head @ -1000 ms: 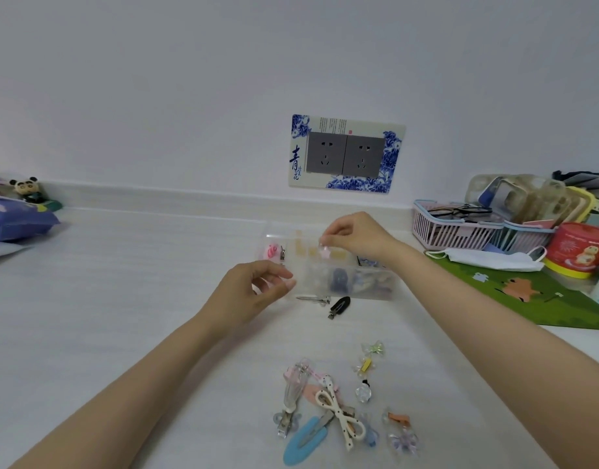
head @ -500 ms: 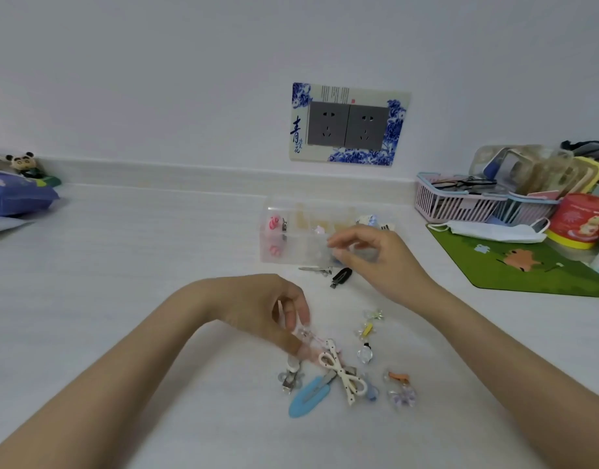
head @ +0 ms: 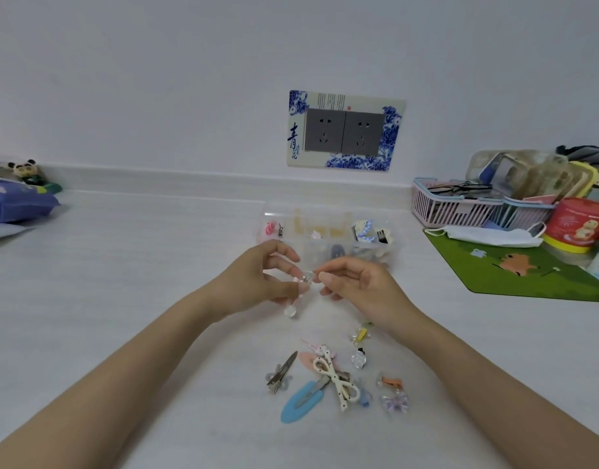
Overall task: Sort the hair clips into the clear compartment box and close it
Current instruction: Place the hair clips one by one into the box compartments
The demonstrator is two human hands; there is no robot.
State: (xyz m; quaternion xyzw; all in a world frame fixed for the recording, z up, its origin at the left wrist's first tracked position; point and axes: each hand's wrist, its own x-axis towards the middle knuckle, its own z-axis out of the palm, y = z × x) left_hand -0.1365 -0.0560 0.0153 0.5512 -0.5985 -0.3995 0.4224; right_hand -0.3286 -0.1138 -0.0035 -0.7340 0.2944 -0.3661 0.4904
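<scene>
A clear compartment box [head: 328, 225] stands open on the white table, with several clips inside. Just in front of it both hands meet over a small clear clip [head: 300, 292] with a pink bit and a round clear bead hanging down. My left hand [head: 257, 280] pinches its left end and my right hand [head: 355, 286] pinches its metal tip. Nearer to me lies a pile of loose clips: a blue snap clip [head: 300, 401], a white bow clip [head: 335, 380], a silver clip [head: 281, 372], small orange [head: 391, 382] and yellow [head: 360, 334] ones.
A green mat [head: 514, 269] with a face mask [head: 487, 233] lies at the right, behind it a pink basket [head: 457, 209] and a red tin [head: 577, 221]. A purple pack [head: 17, 204] and a panda figure [head: 24, 169] sit at the far left. Wall sockets [head: 343, 132] are behind.
My left hand picked a clear clip from the pile and lifted it toward the box. My right hand came back from the box and took hold of the clip's other end.
</scene>
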